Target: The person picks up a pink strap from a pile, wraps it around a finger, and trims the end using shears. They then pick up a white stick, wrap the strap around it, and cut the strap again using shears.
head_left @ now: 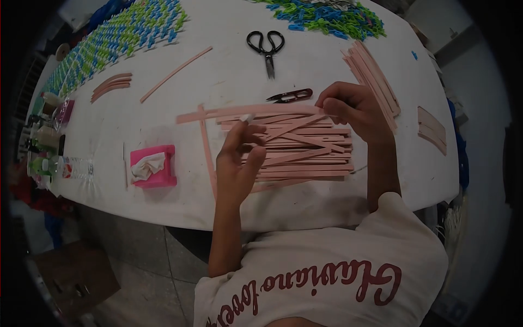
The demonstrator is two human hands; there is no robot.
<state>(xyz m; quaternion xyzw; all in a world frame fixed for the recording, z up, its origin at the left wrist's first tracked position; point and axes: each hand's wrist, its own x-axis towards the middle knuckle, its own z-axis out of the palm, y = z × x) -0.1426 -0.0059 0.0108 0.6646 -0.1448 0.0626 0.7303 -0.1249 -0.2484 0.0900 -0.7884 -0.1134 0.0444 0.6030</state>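
A long pink strip (261, 110), flat like leather or fabric, stretches across above a pile of similar pink strips (305, 158). My right hand (351, 106) pinches its right end between thumb and fingers. My left hand (239, 158) is over the left side of the pile, thumb and fingers apart, with something small and white (247, 117) at a fingertip, right at the strip's lower edge. Another pink strip (206, 147) runs lengthwise left of the pile, crossing the held strip near its left end.
Black-handled scissors (267, 46) and thread snips (290, 96) lie beyond the pile. A pink box with white cloth (170, 163) stands left. More strips (373, 79) lie right. Blue and green clips (332, 19) are heaped at the back, with rows of them (125, 38) back left.
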